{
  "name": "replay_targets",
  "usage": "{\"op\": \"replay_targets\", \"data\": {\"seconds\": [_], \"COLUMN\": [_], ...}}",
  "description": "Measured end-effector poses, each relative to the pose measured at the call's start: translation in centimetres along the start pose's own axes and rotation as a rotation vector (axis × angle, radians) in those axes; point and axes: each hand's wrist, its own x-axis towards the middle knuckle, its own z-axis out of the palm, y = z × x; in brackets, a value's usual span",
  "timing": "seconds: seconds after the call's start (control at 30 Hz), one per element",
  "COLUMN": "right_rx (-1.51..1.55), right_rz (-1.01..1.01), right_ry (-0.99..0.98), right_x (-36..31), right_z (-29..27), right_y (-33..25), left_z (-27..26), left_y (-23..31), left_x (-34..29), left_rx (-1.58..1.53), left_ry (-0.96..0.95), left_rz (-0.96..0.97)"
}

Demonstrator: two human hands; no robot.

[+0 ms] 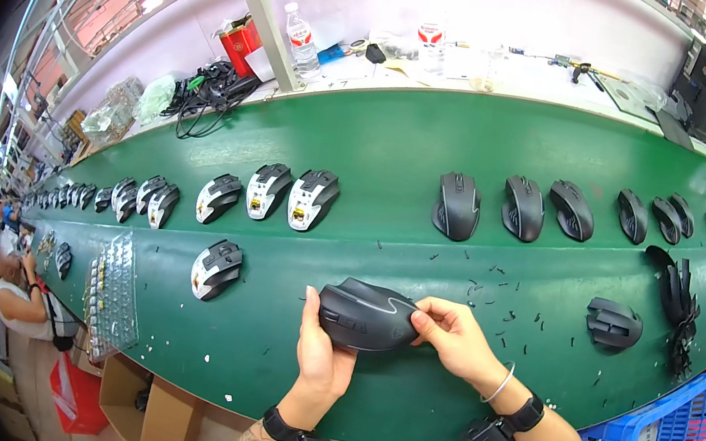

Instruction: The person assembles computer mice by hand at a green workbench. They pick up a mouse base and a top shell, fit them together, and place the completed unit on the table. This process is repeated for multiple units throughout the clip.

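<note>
1. Clear plastic compartment tray [113,299] lay on the green tabletop [245,332], near its front edge.
2. Row of white-and-black computer mice [266,192] ran behind it; one white-sided mouse [218,269] sat apart, in front of that row.
3. Left hand [322,353]: palm up under the left end of a black computer mouse [368,316], one digit pressed along that end; remaining fingers hidden beneath.
4. Black computer mouse: held between both hands, over the tabletop.
5. Right hand [459,337]: thumb and forefinger clamped on the mouse's right end.
6. Row of black mice [523,209] stood farther back.
7. Black mouse shell [616,325] lay just beside a bundle of black strips [680,301].
8. Blue plastic crate [679,406] stood at right, by the front edge.
</note>
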Motion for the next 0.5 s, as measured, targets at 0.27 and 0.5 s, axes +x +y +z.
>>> {"op": "replay_targets", "data": {"seconds": [0.27, 0.5], "right_rx": [0.466, 0.695], "right_rz": [0.213, 0.278], "right_ry": [-0.036, -0.008], "right_x": [0.2, 0.4], "right_z": [-1.8, -1.9], "right_y": [0.0, 0.4], "left_z": [-0.1, 0.7], "left_y": [-0.1, -0.4], "left_x": [-0.7, -1.6], "left_rx": [0.146, 0.606], "left_ry": [-0.281, -0.322], "left_rz": [0.001, 0.155]}}
